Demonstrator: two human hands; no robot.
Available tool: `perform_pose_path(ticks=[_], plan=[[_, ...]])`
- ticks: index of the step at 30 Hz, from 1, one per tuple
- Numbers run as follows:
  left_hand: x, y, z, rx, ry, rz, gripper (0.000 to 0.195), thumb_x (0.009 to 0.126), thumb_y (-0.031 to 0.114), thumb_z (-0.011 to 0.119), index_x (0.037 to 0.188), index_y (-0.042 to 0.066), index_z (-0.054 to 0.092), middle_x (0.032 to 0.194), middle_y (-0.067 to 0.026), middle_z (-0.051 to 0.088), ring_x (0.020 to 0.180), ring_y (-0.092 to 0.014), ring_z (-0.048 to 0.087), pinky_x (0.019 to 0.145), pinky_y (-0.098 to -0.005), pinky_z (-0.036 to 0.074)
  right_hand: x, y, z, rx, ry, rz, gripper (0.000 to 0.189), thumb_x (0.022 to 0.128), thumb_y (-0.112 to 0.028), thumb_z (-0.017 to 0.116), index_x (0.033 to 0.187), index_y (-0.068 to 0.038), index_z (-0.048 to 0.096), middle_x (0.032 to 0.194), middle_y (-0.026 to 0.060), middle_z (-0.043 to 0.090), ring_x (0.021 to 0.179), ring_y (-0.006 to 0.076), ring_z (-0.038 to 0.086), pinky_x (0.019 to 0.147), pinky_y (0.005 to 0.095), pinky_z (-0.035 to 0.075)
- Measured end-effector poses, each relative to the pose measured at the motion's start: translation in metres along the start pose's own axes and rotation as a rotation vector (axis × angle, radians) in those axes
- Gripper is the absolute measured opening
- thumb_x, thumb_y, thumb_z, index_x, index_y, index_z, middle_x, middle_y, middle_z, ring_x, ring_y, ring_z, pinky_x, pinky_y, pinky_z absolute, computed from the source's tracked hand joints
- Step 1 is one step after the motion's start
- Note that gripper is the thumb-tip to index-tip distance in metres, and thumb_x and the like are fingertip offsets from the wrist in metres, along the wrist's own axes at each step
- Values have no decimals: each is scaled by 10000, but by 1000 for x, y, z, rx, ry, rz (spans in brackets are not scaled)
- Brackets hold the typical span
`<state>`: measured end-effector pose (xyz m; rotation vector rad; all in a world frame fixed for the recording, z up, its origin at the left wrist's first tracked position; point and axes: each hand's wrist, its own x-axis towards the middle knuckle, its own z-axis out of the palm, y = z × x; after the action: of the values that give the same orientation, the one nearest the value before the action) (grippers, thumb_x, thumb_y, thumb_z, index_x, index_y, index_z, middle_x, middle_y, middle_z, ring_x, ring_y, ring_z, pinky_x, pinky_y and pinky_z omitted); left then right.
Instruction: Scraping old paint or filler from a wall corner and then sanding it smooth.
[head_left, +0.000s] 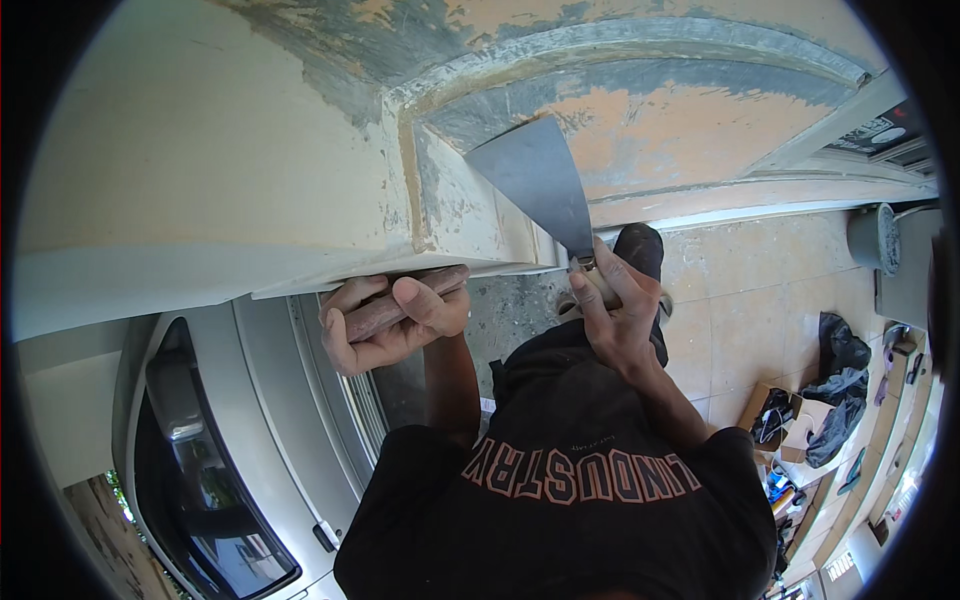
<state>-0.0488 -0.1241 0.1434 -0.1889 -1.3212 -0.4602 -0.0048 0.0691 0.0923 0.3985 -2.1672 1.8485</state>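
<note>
My right hand grips a wide putty knife by its pale handle. The knife's broad metal blade points up and left, in front of the corner of a wall with patchy grey and cream filler; I cannot tell whether its edge touches. My left hand, palm up, has its thumb and fingers around a dusty reddish-brown bar. Whether that bar is folded sandpaper or a solid block is unclear. It lies just under the lower edge of the cream wall.
An arched moulding frames a peach panel. A silver vehicle stands at left. My shoe is on the tiled floor. To the right are a grey bucket, black plastic bags, an open cardboard box and steps.
</note>
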Motion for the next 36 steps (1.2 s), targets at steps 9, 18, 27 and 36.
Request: perform_pose_path(ticks=[9, 18, 27, 36], plan=[[-8, -1, -5, -49, -23, -22, 461, 879, 284, 582, 1171, 12, 352, 775, -34, 438, 773, -155, 479, 705, -317, 428, 10, 3, -20, -107, 46, -123, 410, 810, 4, 689, 1210, 48, 609, 650, 115, 560, 493, 145, 485, 483, 260, 408], [-7, -6, -12, -75, -115, 33, 452, 844, 230, 589, 1171, 22, 356, 792, -46, 440, 786, -161, 473, 728, -324, 427, 15, -15, -26, -192, 1, -141, 426, 790, 23, 690, 1210, 12, 623, 656, 104, 570, 459, 156, 477, 448, 279, 393], [-9, 5, -4, -127, -74, -63, 446, 871, 228, 600, 1173, 7, 358, 817, -55, 442, 796, -167, 485, 737, -324, 433, 20, -25, -33, -271, -22, -229, 398, 796, 20, 674, 1192, 0, 629, 711, 104, 594, 486, 234, 547, 471, 335, 450], [0, 48, 13, -159, -30, -305, 463, 911, 192, 620, 1205, -33, 341, 871, -95, 488, 732, -169, 538, 605, -265, 450, 57, -28, -73, -208, -217, -224, 388, 829, 21, 653, 1214, -9, 613, 715, 135, 581, 536, 207, 529, 526, 308, 432]])
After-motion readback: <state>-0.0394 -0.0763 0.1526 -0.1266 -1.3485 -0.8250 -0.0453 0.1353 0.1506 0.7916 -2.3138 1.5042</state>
